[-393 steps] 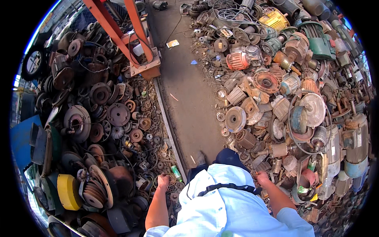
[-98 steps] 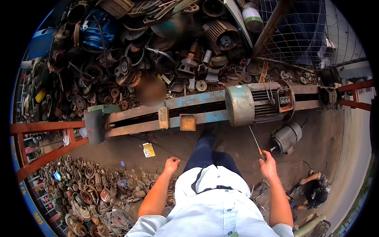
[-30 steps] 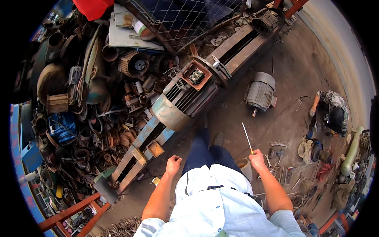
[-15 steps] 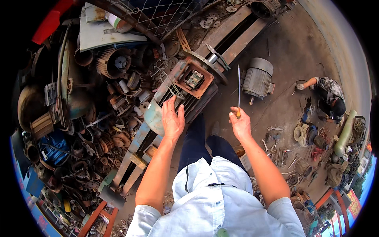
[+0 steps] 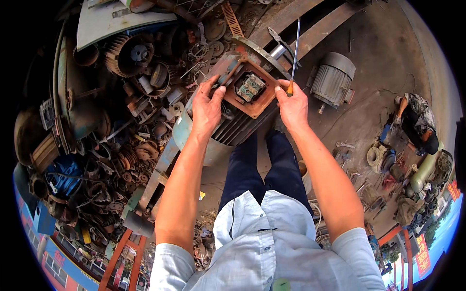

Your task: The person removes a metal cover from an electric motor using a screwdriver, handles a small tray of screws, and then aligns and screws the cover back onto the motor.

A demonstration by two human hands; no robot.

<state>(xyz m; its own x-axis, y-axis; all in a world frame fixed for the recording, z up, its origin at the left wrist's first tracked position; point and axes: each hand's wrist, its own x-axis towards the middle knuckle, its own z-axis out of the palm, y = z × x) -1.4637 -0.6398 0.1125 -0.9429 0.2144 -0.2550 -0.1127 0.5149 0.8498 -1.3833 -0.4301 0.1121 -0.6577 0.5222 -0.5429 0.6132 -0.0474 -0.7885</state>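
A green-grey electric motor [image 5: 232, 130] with cooling fins lies on a steel beam frame. Its square, rusty terminal box [image 5: 266, 107] stands uncovered, showing a terminal block [image 5: 250, 87] inside. My left hand [image 5: 207, 107] rests at the box's left side, thumb and forefinger apart; its other fingertips are partly hidden. In my right hand [image 5: 294, 105] is a screwdriver, its orange handle [image 5: 290, 88] between thumb and fingers and its long shaft pointing away from me. That hand is against the box's right edge. Pliers [image 5: 284, 46] lie beside the motor's shaft [image 5: 277, 52].
Scrap motor parts [image 5: 127, 169] are heaped on the left. A grey motor [image 5: 333, 80] sits on the floor to the right. Farther right, a person [image 5: 418, 123] crouches beside scattered tools and a green cylinder [image 5: 427, 167]. The steel beams [image 5: 315, 34] run toward the far right.
Both hands have moved forward to the terminal box, the right one bringing the screwdriver close to its edge. The view has shifted, and the crouching person's arm has come down.
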